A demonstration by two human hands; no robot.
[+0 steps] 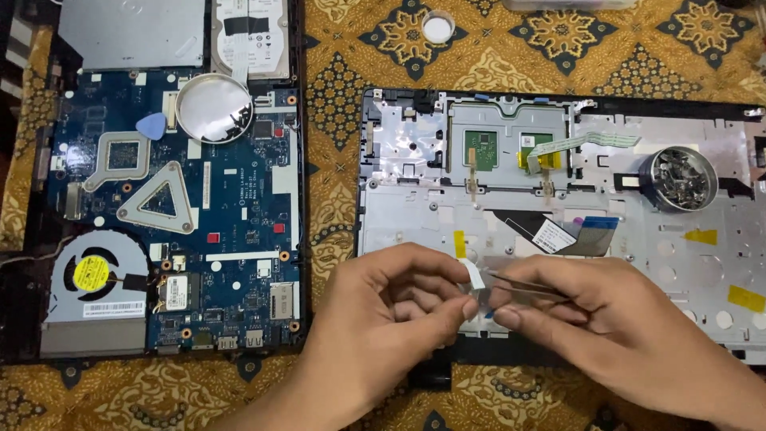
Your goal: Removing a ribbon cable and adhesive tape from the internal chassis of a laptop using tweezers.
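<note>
An upturned laptop top cover (399,215) of silvery metal lies at the right on a patterned cloth. My left hand (383,319) pinches a small white flat ribbon cable (472,275) near the cover's front edge. My right hand (606,319) grips thin metal tweezers (523,286) whose tips meet the cable at my left fingertips. Both hands hover over the lower middle of the cover.
A blue laptop motherboard (239,207) in its base lies at the left, with a fan (96,273), a round metal lid (214,108) and a blue pick (152,124) on it. A tin of screws (678,179) stands on the cover's right. A small white cap (437,28) sits at the back.
</note>
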